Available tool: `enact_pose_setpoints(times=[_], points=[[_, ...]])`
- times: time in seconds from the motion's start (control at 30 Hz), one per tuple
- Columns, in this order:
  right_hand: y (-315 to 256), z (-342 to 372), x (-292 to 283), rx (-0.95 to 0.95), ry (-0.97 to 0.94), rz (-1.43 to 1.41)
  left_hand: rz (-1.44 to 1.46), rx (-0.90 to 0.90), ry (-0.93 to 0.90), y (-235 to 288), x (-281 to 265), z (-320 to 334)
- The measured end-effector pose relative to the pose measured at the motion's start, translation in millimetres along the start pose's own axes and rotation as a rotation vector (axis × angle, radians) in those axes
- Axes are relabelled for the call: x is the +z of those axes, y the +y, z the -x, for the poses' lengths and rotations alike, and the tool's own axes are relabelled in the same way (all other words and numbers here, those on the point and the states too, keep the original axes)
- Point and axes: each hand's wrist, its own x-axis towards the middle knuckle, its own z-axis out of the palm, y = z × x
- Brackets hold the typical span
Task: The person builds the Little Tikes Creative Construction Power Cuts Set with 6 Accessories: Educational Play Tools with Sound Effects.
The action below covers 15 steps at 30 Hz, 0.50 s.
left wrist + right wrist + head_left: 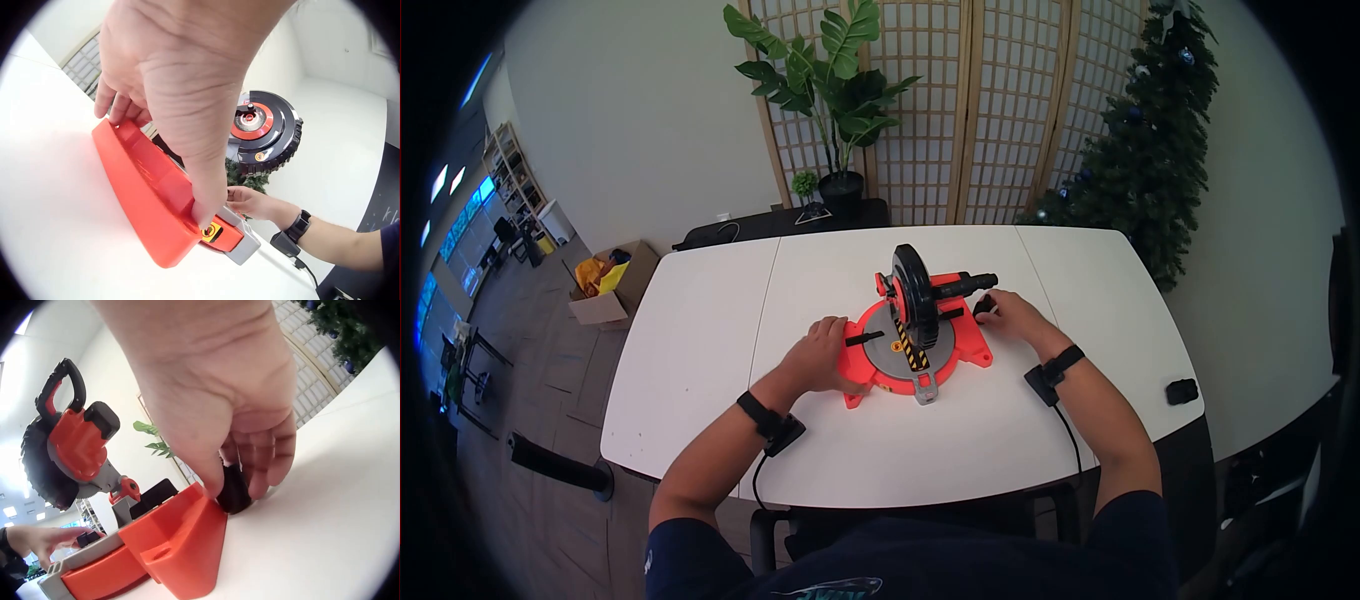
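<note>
You're bracing, seemingly: left hand grips saw, nine o'clock; right hand pinches black piece, three (next likely needs steadiness).

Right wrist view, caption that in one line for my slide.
Right hand holding a black piece beside the orange-red base of a saw on a white table.

From the head, looking forward and down across the table; from each wrist, peering in close, sharing the red saw.
</note>
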Motion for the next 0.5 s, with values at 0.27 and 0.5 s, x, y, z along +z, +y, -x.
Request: enact_pose_setpoints(times=[0.27,0.5], points=[[-33.8,20.6,-20.0,0.255,-0.056,-0.503,-0.002,0.013,0.062,-5.0,1.0,-2.1],[-50.6,30.0,-14.4,0.269,-0.209,-0.635,0.038,-0.014,0.051,-2.0,-4.4,-9.1]])
